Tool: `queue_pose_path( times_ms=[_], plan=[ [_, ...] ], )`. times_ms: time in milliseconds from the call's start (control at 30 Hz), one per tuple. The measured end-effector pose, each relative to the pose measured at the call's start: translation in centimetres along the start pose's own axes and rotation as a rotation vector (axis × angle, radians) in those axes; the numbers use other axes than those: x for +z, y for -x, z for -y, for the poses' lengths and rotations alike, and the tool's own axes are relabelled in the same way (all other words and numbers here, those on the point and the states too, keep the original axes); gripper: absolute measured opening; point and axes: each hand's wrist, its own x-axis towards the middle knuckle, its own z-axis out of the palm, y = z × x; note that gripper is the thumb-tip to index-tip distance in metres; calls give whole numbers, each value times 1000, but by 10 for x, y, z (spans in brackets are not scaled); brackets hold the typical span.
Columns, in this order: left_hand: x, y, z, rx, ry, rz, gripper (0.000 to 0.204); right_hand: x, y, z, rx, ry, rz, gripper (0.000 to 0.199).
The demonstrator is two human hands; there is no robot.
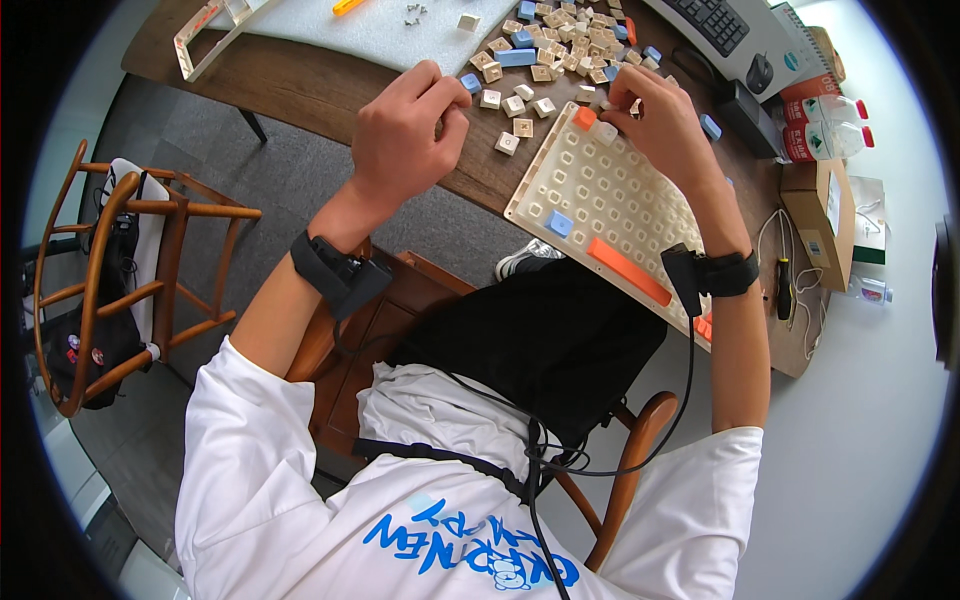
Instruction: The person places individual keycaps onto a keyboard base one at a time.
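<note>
Two bare hands are raised over the brown wooden tabletop (480,163): the left hand (410,132) is curled into a loose fist, its palm hidden, and the right hand (660,122) has thumb and forefinger drawn together, though I cannot tell whether either grasps anything. Below the right hand lies a cream rectangular plastic keyboard plate (622,192), with a square white plastic keycap (604,133) just beside the thumb. Loose cream and blue plastic keycaps (516,57) spread between and beyond both hands.
</note>
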Motion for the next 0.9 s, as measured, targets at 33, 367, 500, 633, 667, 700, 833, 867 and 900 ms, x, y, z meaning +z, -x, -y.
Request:
queue_pose_path(
  times_ms=[33,367,500,633,667,700,833,867,900],
  plan=[
    [0,0,0,-2,2,-1,7,-3,0,0,3,16,30,20],
    [-1,-1,1,11,10,-5,7,-33,18,3,55,46,13,24],
    [2,0,3,-12,5,-30,5,-21,27,-2,46,30,93,26],
    [2,0,1,-17,18,-26,5,-16,27,-7,-46,91,24,26],
    [3,0,1,-14,14,-23,5,-15,26,-8,-26,101,29,23],
    [2,0,1,-13,13,-22,5,-15,24,-6,-7,109,34,21],
    [1,0,1,-8,3,-20,6,-20,23,-2,89,-2,56,15],
    [1,0,0,-6,7,-20,6,-23,25,-6,71,20,55,13],
    [1,0,0,-7,9,-20,6,-25,26,-7,56,46,56,12]
  ],
)
